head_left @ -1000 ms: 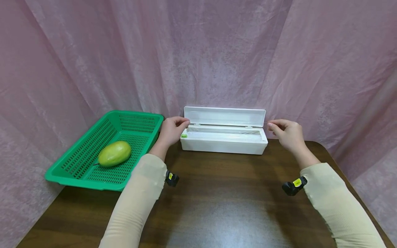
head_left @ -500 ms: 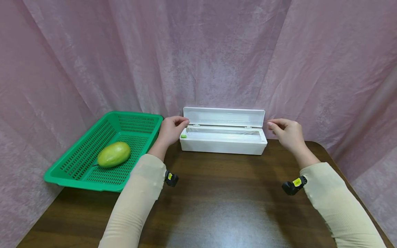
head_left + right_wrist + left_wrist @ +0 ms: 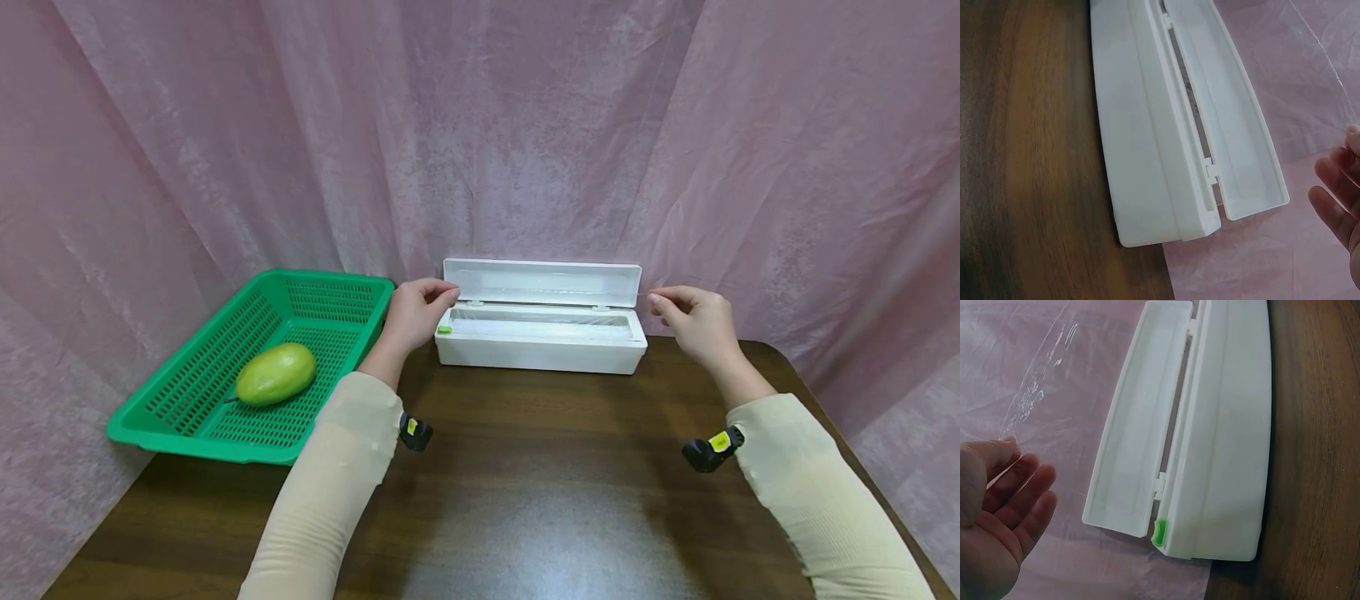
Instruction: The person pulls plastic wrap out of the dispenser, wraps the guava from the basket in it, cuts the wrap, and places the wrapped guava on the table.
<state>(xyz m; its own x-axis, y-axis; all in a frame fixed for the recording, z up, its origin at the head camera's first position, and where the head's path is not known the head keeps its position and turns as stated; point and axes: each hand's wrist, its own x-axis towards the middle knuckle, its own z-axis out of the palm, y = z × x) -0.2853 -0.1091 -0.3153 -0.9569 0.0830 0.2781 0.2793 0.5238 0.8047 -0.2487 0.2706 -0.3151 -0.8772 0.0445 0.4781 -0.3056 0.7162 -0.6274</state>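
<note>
A white cling film dispenser (image 3: 540, 353) stands at the back of the table, its lid (image 3: 543, 283) raised and a green slider (image 3: 445, 330) at its left end. My left hand (image 3: 415, 317) pinches one corner of a clear sheet of cling film (image 3: 1038, 387) between thumb and index finger, above the left end of the box. The other corner is pinched by my right hand (image 3: 696, 323), off the box's right end. Between both hands the film's edge is stretched; it is barely visible in the head view. In the right wrist view, the hand (image 3: 1344, 181) is partly cut off.
A green plastic basket (image 3: 202, 448) sits at the left of the brown table (image 3: 555, 483), with a green mango-like fruit (image 3: 276, 374) inside. Behind the table hangs a pink curtain (image 3: 540, 125). The table's right edge lies just beyond my right arm.
</note>
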